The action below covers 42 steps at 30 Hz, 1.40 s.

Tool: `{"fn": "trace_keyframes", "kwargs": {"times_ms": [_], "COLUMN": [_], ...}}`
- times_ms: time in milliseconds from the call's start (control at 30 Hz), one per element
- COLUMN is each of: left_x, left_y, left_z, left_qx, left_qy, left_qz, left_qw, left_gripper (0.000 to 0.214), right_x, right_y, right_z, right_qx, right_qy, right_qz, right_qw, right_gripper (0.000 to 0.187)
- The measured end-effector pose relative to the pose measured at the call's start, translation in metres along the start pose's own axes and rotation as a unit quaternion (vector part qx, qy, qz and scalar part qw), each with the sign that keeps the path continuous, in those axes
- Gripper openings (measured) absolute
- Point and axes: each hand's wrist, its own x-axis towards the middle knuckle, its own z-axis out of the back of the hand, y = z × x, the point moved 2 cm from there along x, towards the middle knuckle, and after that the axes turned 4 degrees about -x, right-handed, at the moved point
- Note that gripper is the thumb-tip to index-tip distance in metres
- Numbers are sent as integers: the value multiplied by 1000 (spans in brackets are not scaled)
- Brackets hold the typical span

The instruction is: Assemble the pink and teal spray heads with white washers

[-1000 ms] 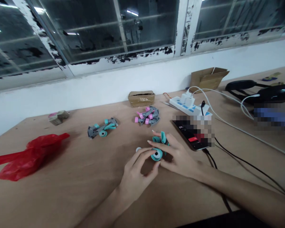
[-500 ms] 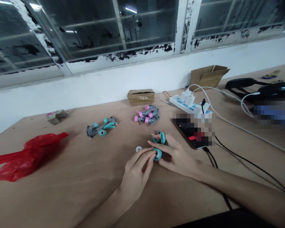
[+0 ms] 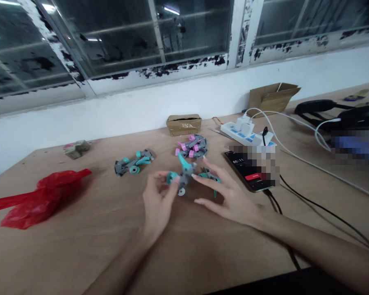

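Observation:
My left hand (image 3: 158, 200) pinches a grey and teal plastic piece (image 3: 186, 174) between thumb and fingers, raised a little off the table. A round teal end of it sits by the fingertips, and a teal lever points up. My right hand (image 3: 232, 196) is open with fingers spread; one fingertip is close to the piece's right side, and whether it touches I cannot tell. Behind those fingers lies another teal and grey piece (image 3: 209, 176), partly hidden. A small white disc (image 3: 181, 191) is on the table just below the held piece.
Teal-grey pieces (image 3: 133, 162) lie to the left and pink-grey pieces (image 3: 192, 146) behind. A red plastic bag (image 3: 43, 198) is far left. To the right are a phone (image 3: 249, 170) with a cable and a power strip (image 3: 244, 135). Cardboard boxes (image 3: 183, 125) stand by the wall.
My left hand has moved left and slightly up with the teal-grey piece, turning it so its grey body shows. My right hand's fingers have come off the round teal end and spread.

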Motion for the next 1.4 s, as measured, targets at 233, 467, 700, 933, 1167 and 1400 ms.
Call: {"fn": "trace_keyframes", "kwargs": {"times_ms": [233,467,700,933,1167,1400], "left_x": [42,19,11,10,3,0], "left_y": [38,7,9,-2,-19,-28], "left_z": [27,11,1,-1,-2,3], "left_qx": [215,213,212,22,-76,30], "left_qy": [-10,220,289,295,288,262], "left_qz": [64,-49,1,97,86,9], "left_qw": [974,951,934,950,951,965], "left_gripper": [32,18,5,13,19,17], "right_x": [4,5,5,7,6,4], "right_y": [-34,-49,-42,-25,-16,-12], "right_z": [-10,-22,-18,-12,-15,-17], "right_qx": [-66,-98,-16,59,149,178], "right_qy": [15,95,43,35,30,25], "right_qz": [-38,-32,-27,-32,-36,-33], "right_qw": [997,990,999,997,988,983], "right_gripper": [43,37,34,33,31,33]}}
